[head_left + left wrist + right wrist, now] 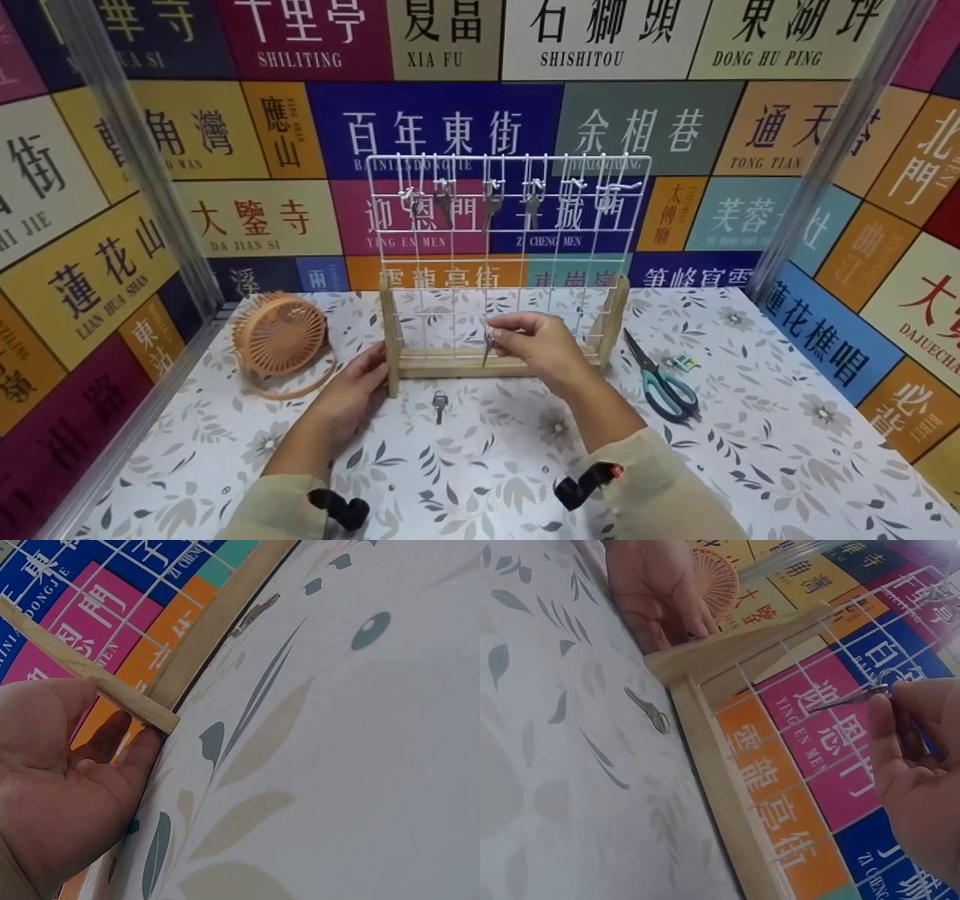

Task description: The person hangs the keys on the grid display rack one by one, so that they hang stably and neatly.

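Note:
My right hand [536, 349] pinches a key [846, 700] with a small metal ring [890, 677], in front of the lower part of a white wire grid rack [510, 260]. The key's blade points away from the fingertips. My left hand [352, 394] rests its fingertips at the outer side of the rack's left wooden foot [139, 706], partly hiding it. Another key [440, 405] lies on the table before the rack, seen also in the right wrist view. Along the rack's top, white hooks [574, 184] stick out, and several keys [493, 199] hang there.
To the left stands an orange round fan [283, 334] with a loop base. Scissors [664, 386] with teal and black handles lie at the right, beside a small green and clear item [682, 364]. A patterned wall with printed signs [435, 127] rises behind the floral tabletop [480, 480].

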Demonstrator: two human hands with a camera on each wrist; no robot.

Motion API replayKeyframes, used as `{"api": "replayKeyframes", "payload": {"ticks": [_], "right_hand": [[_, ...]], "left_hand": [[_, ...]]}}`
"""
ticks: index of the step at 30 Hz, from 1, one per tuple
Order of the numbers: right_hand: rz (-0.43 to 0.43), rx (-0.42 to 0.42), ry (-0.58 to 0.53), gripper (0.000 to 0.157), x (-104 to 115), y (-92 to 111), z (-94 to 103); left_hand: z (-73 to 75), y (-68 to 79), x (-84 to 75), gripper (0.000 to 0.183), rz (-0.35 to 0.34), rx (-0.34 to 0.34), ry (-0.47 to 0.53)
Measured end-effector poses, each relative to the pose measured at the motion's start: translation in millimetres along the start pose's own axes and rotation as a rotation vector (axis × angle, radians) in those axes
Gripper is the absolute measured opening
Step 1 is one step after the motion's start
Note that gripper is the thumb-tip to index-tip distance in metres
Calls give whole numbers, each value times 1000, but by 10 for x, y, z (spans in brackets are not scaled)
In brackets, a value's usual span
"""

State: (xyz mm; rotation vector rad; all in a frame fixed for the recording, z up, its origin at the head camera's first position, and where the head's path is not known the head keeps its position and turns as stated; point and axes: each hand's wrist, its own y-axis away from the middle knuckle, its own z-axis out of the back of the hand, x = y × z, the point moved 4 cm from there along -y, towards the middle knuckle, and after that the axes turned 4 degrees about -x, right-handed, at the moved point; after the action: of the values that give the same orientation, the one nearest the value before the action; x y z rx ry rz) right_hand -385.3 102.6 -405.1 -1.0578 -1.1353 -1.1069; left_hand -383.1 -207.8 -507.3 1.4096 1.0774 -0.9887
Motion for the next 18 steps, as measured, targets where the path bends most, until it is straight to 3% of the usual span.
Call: {"api": "replayKeyframes", "payload": {"ticks": [10,18], "right_hand": [[69,-105,-106,30,433,71,520],[111,-186,-221,32,811,136,790]], "left_hand": [[2,-3,-6,54,4,12,-5],[-2,-2,-4,57,-20,30,-5]]}}
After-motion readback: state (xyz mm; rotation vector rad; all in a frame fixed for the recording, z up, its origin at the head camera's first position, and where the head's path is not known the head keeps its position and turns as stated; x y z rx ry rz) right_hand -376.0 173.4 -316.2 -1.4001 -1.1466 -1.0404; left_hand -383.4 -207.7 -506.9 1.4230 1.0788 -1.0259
